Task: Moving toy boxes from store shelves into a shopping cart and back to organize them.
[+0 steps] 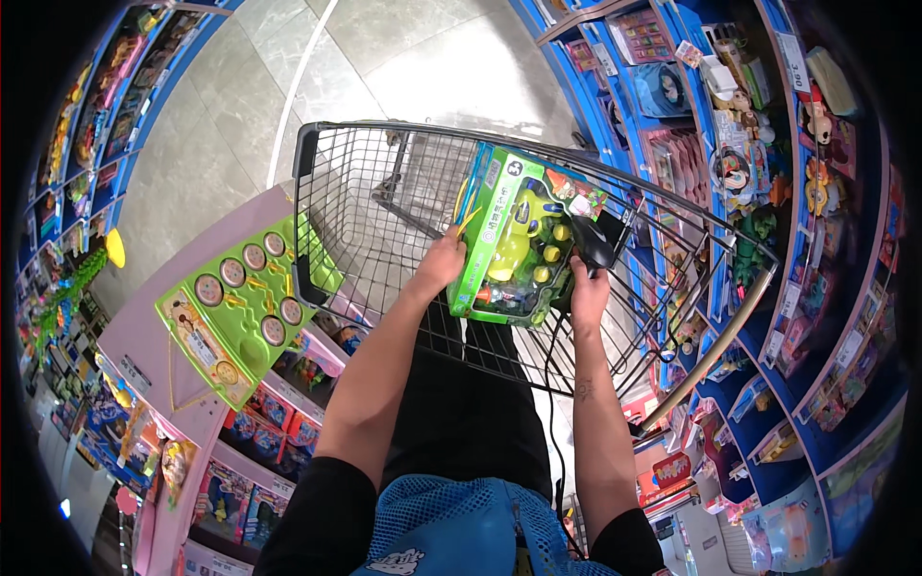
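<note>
A boxed toy set [519, 240], green-edged with a clear window over yellow-green toy pieces, stands tilted in a wire shopping cart [355, 192]. My left hand [444, 261] is closed on the box's left edge, beside a thin yellow strip. In my right hand [588, 293] is a black handheld scanner [593, 242] with a rounded head, held over the box's right side. A black cord [551, 384] hangs down from near that hand. Behind the box shows a blue-teal edge, mostly hidden.
The cart's handle [706, 355] lies to the right. Toy-filled blue shelves [711, 288] line the right side. At left, a pink display counter [154, 336] bears a green game board [240, 307] with round pieces. Tiled floor [384, 58] runs ahead.
</note>
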Action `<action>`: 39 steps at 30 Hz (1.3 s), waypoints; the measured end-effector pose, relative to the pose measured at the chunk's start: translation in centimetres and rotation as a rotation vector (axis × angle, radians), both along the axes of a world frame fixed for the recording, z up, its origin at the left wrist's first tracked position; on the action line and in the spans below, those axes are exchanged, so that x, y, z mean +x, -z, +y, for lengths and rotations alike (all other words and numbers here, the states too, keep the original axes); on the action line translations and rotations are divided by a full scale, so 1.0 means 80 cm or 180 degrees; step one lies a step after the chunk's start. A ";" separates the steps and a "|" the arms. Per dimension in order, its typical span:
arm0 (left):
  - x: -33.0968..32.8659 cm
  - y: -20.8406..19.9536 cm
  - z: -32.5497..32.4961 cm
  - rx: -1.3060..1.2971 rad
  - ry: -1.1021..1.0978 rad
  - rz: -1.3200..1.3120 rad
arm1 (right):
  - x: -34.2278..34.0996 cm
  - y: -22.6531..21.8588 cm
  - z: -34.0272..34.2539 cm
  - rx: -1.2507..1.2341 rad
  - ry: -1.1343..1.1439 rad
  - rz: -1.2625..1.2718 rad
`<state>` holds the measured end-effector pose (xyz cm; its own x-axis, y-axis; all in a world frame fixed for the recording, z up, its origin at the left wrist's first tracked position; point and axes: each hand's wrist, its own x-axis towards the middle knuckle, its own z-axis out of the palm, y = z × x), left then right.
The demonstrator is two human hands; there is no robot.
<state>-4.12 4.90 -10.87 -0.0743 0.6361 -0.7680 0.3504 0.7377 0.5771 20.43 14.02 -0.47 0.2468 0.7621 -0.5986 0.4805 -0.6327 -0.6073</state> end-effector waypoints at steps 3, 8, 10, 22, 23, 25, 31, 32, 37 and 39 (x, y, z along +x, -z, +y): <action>0.000 -0.007 0.005 -0.0113 0.0062 -0.0103 | 0.007 0.004 -0.001 0.0114 -0.0085 -0.0160; 0.006 -0.009 0.008 -0.0264 0.0059 -0.0132 | 0.005 0.008 0.001 0.0134 -0.0119 -0.0177; 0.010 -0.013 0.008 -0.0314 -0.0024 -0.0118 | 0.007 0.009 0.002 0.0166 -0.0164 -0.0213; 0.012 -0.012 -0.015 -0.0056 -0.0583 -0.0200 | 0.008 0.004 0.006 0.0117 -0.0277 -0.0246; 0.011 -0.009 -0.023 0.0009 -0.0873 -0.0171 | 0.006 0.002 0.008 0.0012 -0.0367 -0.0283; 0.001 -0.010 -0.043 0.0126 -0.0990 -0.0085 | 0.001 -0.002 0.005 -0.0032 -0.0410 -0.0189; -0.030 -0.104 -0.063 0.0154 -0.0835 0.0066 | 0.013 -0.050 -0.016 -0.0039 -0.0657 0.0299; -0.035 -0.117 -0.073 0.0239 -0.1008 -0.0001 | 0.006 -0.070 -0.019 -0.0085 -0.0617 0.0563; -0.035 -0.202 -0.100 0.0687 -0.1573 -0.0137 | -0.005 -0.186 -0.006 -0.0390 -0.1031 0.0632; -0.024 -0.227 -0.110 0.0785 -0.1620 -0.0151 | 0.003 -0.219 -0.002 0.0092 -0.1426 0.0565</action>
